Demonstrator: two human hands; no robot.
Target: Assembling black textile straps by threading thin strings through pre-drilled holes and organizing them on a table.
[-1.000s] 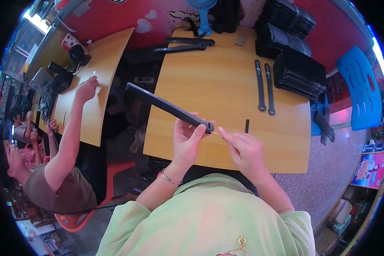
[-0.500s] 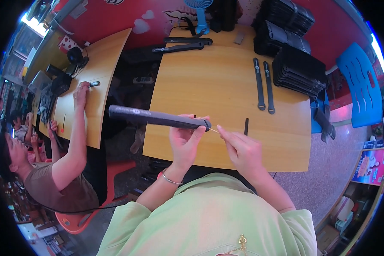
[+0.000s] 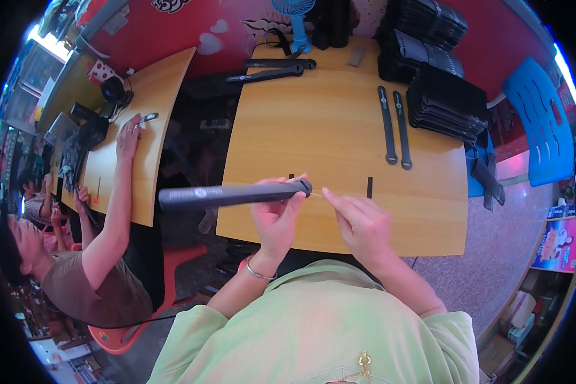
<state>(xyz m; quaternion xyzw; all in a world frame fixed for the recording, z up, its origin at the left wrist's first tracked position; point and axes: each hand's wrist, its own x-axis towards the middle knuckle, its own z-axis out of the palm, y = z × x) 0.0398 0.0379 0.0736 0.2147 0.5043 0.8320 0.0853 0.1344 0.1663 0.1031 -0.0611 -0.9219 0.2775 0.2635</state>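
Over the near edge of a wooden table (image 3: 339,134), we are holding a long black strap (image 3: 227,195) level in our left hand (image 3: 276,214), its fingers closing around the strap's right end while the rest is jutting out to our left, past the table's edge and above the gap between two tables. Our right hand (image 3: 360,224) is sitting just beside that end, thumb and forefinger pinching narrowly on what looks like a fine thread or pin; it is too thin for us to tell which. A short black piece (image 3: 369,187) is lying on the table just beyond the right hand, two more straps (image 3: 393,128) are lying side by side farther back, and a stack of black straps (image 3: 448,102) is filling the far right corner.

As we are judging it, the risk lies in the pinch: the fine piece could slip from so small a grip and drop off the table edge. The strap's long unsupported length could also sag or twist and pull the end away from the right hand.

At the next table, a co-worker's hand (image 3: 129,134) is pressing flat on the wood.
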